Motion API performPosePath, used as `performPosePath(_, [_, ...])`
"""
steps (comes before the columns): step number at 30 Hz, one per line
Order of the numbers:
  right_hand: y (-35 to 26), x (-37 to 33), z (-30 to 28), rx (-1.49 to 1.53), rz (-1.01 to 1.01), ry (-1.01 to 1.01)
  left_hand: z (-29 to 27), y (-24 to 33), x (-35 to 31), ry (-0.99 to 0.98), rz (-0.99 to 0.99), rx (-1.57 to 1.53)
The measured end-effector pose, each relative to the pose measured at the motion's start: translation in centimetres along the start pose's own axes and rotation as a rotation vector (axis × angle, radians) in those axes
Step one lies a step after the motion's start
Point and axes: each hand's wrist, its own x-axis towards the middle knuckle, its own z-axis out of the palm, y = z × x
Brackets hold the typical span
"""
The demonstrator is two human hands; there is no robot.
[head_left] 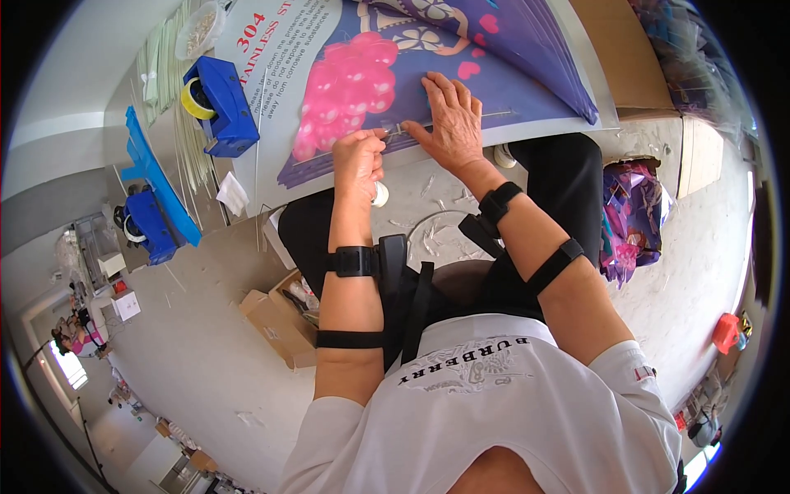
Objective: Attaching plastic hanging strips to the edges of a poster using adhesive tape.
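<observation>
A purple printed plastic sheet point(504, 82), with pink balloons and hearts, lies on the table, its right side folded up in layers. My left hand point(357, 167) is closed at the sheet's near edge, thumb and forefinger pinched together. A small, shiny, clear bit shows at those fingertips, too small to name. My right hand point(453, 120) lies on the sheet with its fingers stretched out, its thumb pointing toward the left fingertips. A thin pale line, perhaps a stick, runs along the sheet past the right hand.
A blue tape dispenser point(228, 107) with yellow tape stands left, near pale strips point(156, 70) and a bowl of small bits point(200, 31). Another blue dispenser point(150, 228) sits further left. Below are an open cardboard box point(276, 329) and a box of purple scraps point(631, 216).
</observation>
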Motion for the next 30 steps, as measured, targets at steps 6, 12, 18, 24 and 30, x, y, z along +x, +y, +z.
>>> performPosePath(6, [-0.5,-0.1,-0.3,0.004,-0.010,-0.001,-0.1,-0.3,0.1,0.031,0.021,0.044])
performPosePath(12, [-0.5,0.0,-0.7,-0.021,-0.003,-0.022,0.4,-0.8,0.5,0.081,0.127,0.226])
performPosePath(18, [0.0,-0.2,-0.9,-0.015,0.008,-0.023,0.4,-2.9,-0.2,0.369,0.750,1.018])
performPosePath(24, [0.1,-1.5,-1.3,-0.033,-0.339,-0.149,0.1,-4.3,-1.6,0.178,0.929,1.559])
performPosePath(30, [0.4,-1.8,-2.0,-0.203,-0.517,-0.349,0.1,-3.5,-2.5,0.072,0.792,1.585])
